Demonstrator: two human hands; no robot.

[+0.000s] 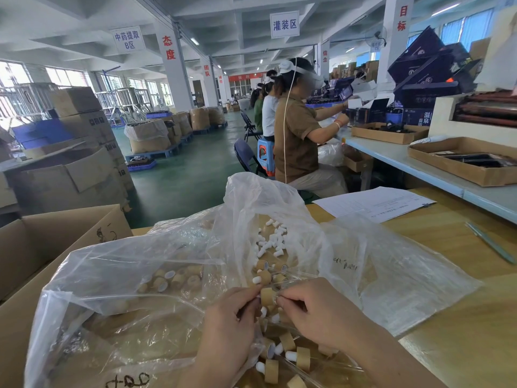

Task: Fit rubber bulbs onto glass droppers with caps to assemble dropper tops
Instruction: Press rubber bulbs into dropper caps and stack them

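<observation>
Ok, mid-fit step. The left hand [232, 315] and right hand [313, 306] meet over the open plastic bag [349, 247]. Both sets of fingers are curled and clamped on one tan cap [267, 296]: left fingers [251, 293] on its left side, right fingers [285, 297] on its right end. The cap lies sideways between the two sets of fingertips, held clear of the counter [461, 331].

Can't tell if a bulb is seated: the right fingertips cover that end, and any glass tube is too clear to make out.

Stock:
- Loose white bulbs [270, 242] are piled beyond the fingers, deeper in the bag.
- A few spare caps [264, 266] sit between that pile and the fingers.
- Capped pieces [291, 357] with white bulbs showing lie under the wrists. Probably finished tops.
- A second bag of caps [173, 278] is left of the left fingers, with a cardboard box [56, 247] beyond it.
- A paper sheet [375, 203] and pen [489, 242] are well right of the right fingers.

Next move, my read: left hand holds the cap steady while the right pushes straight along the axis until the collar seats. Any side load risks snapping the glass. Then drop the piece on the near pile and reach forward for another bulb.
</observation>
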